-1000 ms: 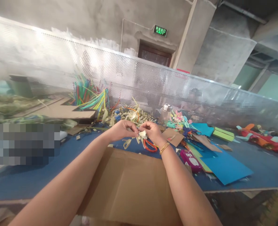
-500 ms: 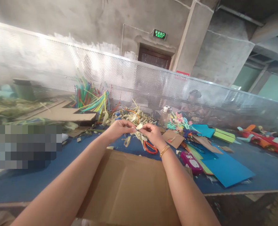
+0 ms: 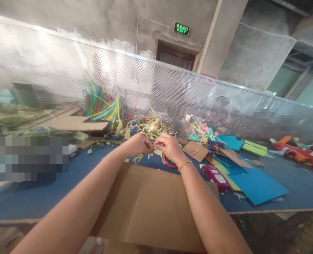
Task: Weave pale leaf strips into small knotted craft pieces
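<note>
My left hand (image 3: 142,145) and my right hand (image 3: 168,146) meet at the fingertips above the table, both closed in a pinch. Between them is a small pale dried leaf piece, now mostly hidden by the fingers. A gold chain bracelet (image 3: 184,164) circles my right wrist. Just behind my hands lies a heap of dried, pale leaf strips (image 3: 151,127). Orange-red scissor-like loops (image 3: 168,161) rest partly hidden under my right hand. A brown cardboard sheet (image 3: 151,204) lies below my forearms and overhangs the table's front edge.
Right on the blue table (image 3: 74,180) are a purple box (image 3: 217,178), blue sheets (image 3: 252,181), a lidded clear bottle (image 3: 187,127) and pink flowers (image 3: 202,127). Colourful pipe-cleaner-like stems (image 3: 100,102) and cut cardboard (image 3: 74,121) lie left. A perforated metal panel (image 3: 135,84) stands behind.
My hands have shifted slightly, with the left fingers curling more downward. The pale leaf piece that showed between the fingertips is now mostly hidden. The whole view has tilted a little.
</note>
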Demonstrator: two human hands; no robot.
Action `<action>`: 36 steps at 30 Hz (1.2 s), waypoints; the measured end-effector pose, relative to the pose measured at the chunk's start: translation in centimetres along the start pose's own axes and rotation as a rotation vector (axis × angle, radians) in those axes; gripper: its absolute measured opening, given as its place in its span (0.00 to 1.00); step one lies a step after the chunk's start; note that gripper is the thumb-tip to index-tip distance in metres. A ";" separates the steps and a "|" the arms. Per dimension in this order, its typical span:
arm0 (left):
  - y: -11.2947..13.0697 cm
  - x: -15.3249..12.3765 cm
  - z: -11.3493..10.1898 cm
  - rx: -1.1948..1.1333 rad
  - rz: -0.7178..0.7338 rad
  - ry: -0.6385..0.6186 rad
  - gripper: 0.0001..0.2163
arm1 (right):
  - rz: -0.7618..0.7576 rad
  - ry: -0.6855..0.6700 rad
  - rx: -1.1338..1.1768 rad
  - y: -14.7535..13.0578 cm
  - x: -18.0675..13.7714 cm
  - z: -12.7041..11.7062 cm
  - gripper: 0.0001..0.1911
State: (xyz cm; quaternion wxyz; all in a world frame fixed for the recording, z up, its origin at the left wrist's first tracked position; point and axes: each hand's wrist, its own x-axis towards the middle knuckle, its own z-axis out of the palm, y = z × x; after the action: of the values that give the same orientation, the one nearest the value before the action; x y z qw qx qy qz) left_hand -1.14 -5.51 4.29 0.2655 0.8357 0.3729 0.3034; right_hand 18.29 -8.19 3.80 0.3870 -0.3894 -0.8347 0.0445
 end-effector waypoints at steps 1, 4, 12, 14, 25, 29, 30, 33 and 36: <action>0.2 -0.1 0.0 -0.019 0.014 -0.031 0.06 | 0.039 0.000 0.083 0.4 0.0 0.1 0.06; 0.8 -0.4 -0.1 -0.142 0.031 -0.059 0.09 | 0.186 0.009 0.386 1.3 -0.2 0.4 0.11; 1.0 -0.4 -0.2 -0.477 0.030 0.063 0.16 | 0.297 0.033 0.671 1.5 -0.2 1.0 0.15; 0.7 -0.3 -0.1 -0.550 0.003 0.092 0.17 | 0.289 0.029 0.683 1.2 -0.2 1.1 0.15; -0.8 0.3 -0.5 -0.546 -0.262 0.269 0.14 | 0.105 0.046 0.226 0.3 -0.7 -0.3 0.07; -1.4 0.5 -0.3 -0.269 -0.210 0.305 0.10 | -0.022 0.000 -0.031 -1.2 -0.5 -0.2 0.06; -1.4 0.5 -0.3 -0.183 -0.188 0.286 0.09 | -0.052 0.012 -0.053 -1.3 -0.4 0.0 0.07; -1.0 0.4 -0.2 0.031 -0.137 0.198 0.07 | -0.060 0.077 0.003 -1.0 -0.1 0.3 0.09; -0.2 0.0 -0.3 0.145 -0.108 0.181 0.06 | 0.062 0.043 0.209 0.0 -0.1 0.5 0.09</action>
State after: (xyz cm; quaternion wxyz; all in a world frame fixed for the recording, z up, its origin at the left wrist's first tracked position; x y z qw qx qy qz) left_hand -1.42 -5.33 4.40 0.1854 0.8006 0.4607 0.3353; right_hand 17.97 -8.12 3.42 0.4419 -0.3734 -0.8045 0.1347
